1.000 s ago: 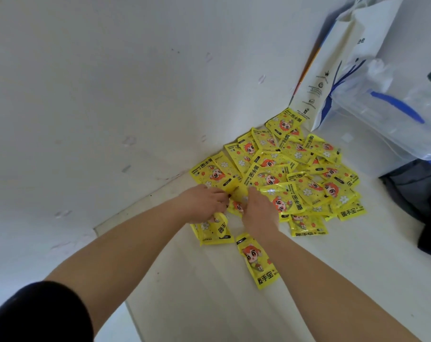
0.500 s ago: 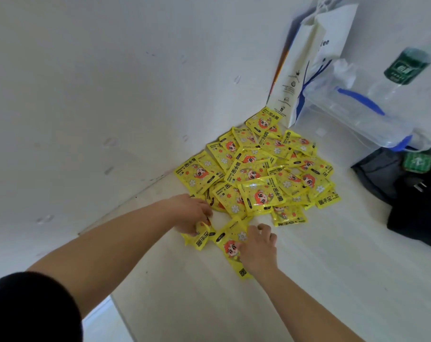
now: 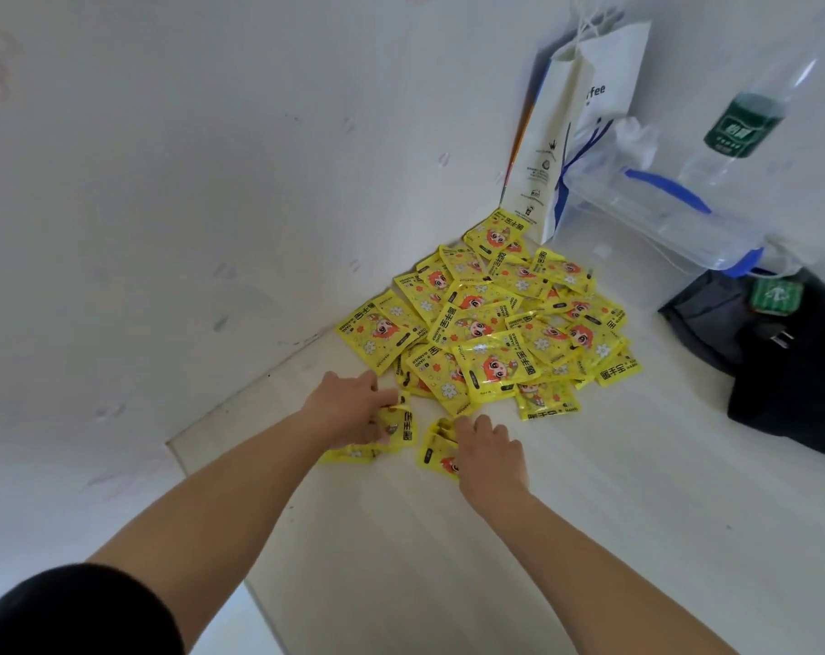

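Most hand-warmer packets [image 3: 495, 333] lay heaped, seemingly unsorted, on the counter [image 3: 590, 512]. The left hand [image 3: 354, 408] pinched one packet [image 3: 403, 425]. The right hand [image 3: 488, 453] covered a small stack [image 3: 434, 449], its grip hidden.

Ahead of you, a white paper carrier bag [image 3: 585, 134] stands against the wall. A clear blue-handled plastic bag [image 3: 661, 215] touches it, and a black fabric bag [image 3: 788, 361] lies nearby.

Bright, even daylight, soft shadows, wide-angle warping at edges.

"HAND WARMER" on yellow packets [image 3: 491, 333], "fee" on white paper bag [image 3: 543, 148]
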